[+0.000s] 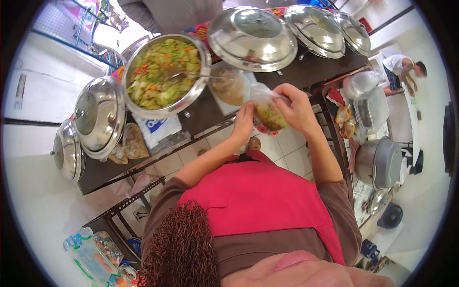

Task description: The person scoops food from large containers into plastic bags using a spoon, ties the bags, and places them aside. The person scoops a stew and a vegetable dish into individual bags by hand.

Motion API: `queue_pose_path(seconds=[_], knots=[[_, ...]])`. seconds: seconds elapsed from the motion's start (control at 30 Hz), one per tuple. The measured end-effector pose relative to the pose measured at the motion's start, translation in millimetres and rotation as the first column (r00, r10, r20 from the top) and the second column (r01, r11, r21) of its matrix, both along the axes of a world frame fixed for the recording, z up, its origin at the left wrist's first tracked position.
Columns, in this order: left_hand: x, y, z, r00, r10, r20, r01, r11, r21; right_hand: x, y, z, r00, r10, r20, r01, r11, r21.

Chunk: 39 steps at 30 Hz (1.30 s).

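Note:
A clear plastic bag with vegetable food in it hangs between my two hands, in front of the dark table's edge. My left hand grips its gathered upper part from the left. On the other side, my right hand pinches the plastic near the top with thumb and fingers. To the left lies an uncovered steel pan of chopped vegetables, with a metal serving spoon resting in it and its handle over the rim. Another filled plastic bag lies on a white surface beside the pan.
Lidded steel pans line the table on both sides. Filled brown bags lie near its left front edge. A large metal pot and a plastic container occupy the right counter. A person bends over a white surface at far right.

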<state>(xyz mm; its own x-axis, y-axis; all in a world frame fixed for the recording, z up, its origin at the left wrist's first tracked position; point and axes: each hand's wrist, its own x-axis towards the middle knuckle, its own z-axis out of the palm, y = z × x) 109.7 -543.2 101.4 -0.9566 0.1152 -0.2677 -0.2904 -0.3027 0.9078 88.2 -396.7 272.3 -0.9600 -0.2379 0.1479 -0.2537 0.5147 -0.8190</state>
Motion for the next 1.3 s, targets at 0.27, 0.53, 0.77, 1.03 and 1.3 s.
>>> queue_pose_path(seconds=[0.27,0.53,0.77,1.03,1.3], knots=[[-97,170,-38,0.95,0.269,0.16,-0.284,0.956,0.078,-97,131,-34,0.998,-0.064,-0.014,0.062,0.991,-0.116],[-155,238,-20,0.882,0.45,0.138,-0.431,0.89,-0.149,-159,187,-37,0.97,-0.046,0.238,0.131,0.926,-0.353],[-174,242,-29,0.971,0.233,-0.06,-0.223,0.776,-0.59,-195,214,-51,0.92,0.177,-0.349,-0.073,0.954,0.29],[-139,214,41,0.73,-0.154,-0.666,-0.358,0.744,-0.565,-198,212,-33,0.959,0.047,-0.28,-0.029,0.997,0.067],[-223,248,-2,0.766,-0.2,-0.611,-0.27,0.762,-0.588,-177,184,-3,0.904,-0.008,-0.428,0.045,0.996,0.077]])
